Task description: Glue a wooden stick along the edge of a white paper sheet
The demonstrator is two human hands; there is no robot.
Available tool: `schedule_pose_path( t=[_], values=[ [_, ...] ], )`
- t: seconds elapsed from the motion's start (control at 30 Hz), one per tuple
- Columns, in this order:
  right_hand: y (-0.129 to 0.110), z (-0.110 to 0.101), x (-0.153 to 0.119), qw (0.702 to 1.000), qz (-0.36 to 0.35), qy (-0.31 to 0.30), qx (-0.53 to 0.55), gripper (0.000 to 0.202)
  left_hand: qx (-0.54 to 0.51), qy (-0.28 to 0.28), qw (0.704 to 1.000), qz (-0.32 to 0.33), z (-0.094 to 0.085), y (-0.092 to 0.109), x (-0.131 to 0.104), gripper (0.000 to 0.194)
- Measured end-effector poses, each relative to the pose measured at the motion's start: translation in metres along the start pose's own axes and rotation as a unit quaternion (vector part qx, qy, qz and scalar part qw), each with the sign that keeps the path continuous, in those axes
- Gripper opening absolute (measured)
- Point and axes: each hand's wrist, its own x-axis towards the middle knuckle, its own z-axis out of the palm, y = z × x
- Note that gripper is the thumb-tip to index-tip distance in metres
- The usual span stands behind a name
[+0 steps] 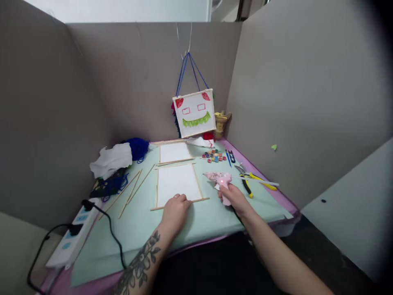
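I find no readable text, label, brand or number anywhere in my view. The hanging white panel (194, 113) carries only drawn red shapes and green fringe. The power strip (72, 237) markings are too blurred to read.

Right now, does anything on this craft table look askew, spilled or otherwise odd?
Little stands out. A few loose wooden sticks lie splayed at angles left of the white framed panel, unlike its squared edges. The left hand rests on the panel's lower stick; the right hand holds the pink glue gun. Nothing looks spilled or broken.
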Motion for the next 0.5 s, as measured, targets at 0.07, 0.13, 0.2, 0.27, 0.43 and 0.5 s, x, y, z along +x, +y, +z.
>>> schedule_pose_path(
  t=[0.07,0.13,0.2,0.27,0.43,0.5],
  values=[
    [0.001,0.001,0.000,1.000,0.000,0.000,-0.014,0.038,0.001,0.001,1.000,-0.003,0.001,0.002,0.001,0.031],
    [0.003,0.001,0.000,1.000,-0.002,0.003,-0.024,0.037,0.004,0.006,1.000,-0.007,0.001,0.005,0.002,0.029],
    [0.005,0.000,0.001,1.000,-0.003,0.002,-0.030,0.036,-0.001,0.013,1.000,-0.004,0.000,0.005,0.001,0.029],
    [0.007,0.000,0.001,0.999,-0.005,-0.001,-0.033,0.034,-0.035,0.028,0.999,0.005,-0.002,-0.002,-0.004,0.032],
    [0.003,0.001,0.001,0.999,0.001,-0.001,-0.051,0.035,-0.112,0.113,0.982,-0.099,-0.015,-0.055,-0.037,0.033],
    [0.000,0.002,0.000,0.998,0.005,0.000,-0.060,0.035,-0.089,0.104,0.977,-0.165,-0.020,-0.077,-0.053,0.027]
  ],
)
